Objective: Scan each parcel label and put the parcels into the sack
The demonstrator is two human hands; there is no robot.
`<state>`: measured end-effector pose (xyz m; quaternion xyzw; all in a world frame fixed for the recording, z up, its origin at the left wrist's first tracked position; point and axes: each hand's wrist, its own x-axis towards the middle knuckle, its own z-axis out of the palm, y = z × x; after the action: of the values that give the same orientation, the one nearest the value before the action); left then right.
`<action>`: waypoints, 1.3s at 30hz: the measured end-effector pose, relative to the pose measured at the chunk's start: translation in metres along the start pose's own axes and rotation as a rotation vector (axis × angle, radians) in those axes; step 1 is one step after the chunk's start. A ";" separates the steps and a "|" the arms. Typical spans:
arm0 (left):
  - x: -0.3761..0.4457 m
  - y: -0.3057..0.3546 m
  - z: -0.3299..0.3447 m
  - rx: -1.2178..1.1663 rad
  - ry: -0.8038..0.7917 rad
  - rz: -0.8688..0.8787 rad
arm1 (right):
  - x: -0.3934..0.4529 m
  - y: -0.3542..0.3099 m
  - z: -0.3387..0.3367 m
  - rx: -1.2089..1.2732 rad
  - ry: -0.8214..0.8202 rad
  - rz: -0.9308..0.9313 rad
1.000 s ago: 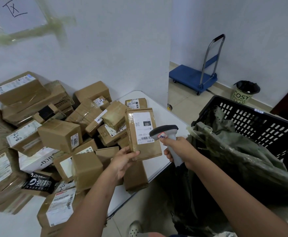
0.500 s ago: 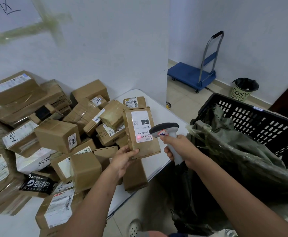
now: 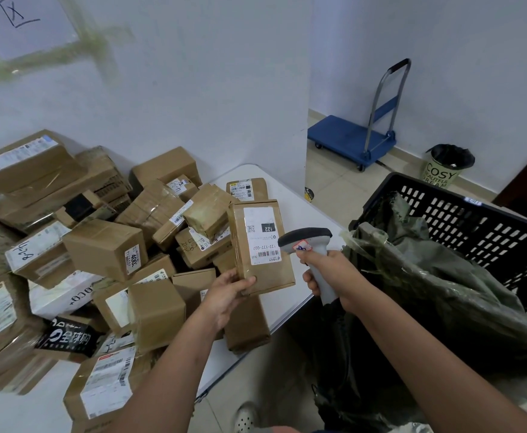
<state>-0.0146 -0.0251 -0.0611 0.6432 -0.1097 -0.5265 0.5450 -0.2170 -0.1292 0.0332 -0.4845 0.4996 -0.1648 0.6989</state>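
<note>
Gripping flat cardboard parcel (image 3: pixel 260 245), smooth grey scanner (image 3: pixel 310 251), crumpled green sack (image 3: pixel 437 276)

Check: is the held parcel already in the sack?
No, the left hand holds the parcel above the table, left of the sack.

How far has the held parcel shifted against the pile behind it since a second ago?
No real shift: the held parcel overlaps the same boxes of the pile and the scanner sits beside its label.
</note>
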 end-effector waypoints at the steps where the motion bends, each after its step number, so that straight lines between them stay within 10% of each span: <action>1: -0.003 0.000 0.000 0.016 -0.009 0.007 | 0.001 0.003 -0.001 0.021 0.019 0.000; 11: -0.025 0.017 0.024 0.435 -0.181 0.193 | 0.007 0.031 -0.028 0.349 0.464 -0.213; 20: -0.033 -0.001 0.076 0.968 -0.447 0.001 | -0.005 0.093 -0.067 0.316 0.627 -0.084; 39: 0.022 -0.211 0.216 0.404 -0.356 -0.753 | -0.025 0.243 -0.183 0.471 0.691 0.474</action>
<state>-0.2688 -0.0867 -0.2138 0.6310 -0.0610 -0.7582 0.1523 -0.4467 -0.0897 -0.1641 -0.1024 0.7485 -0.2608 0.6010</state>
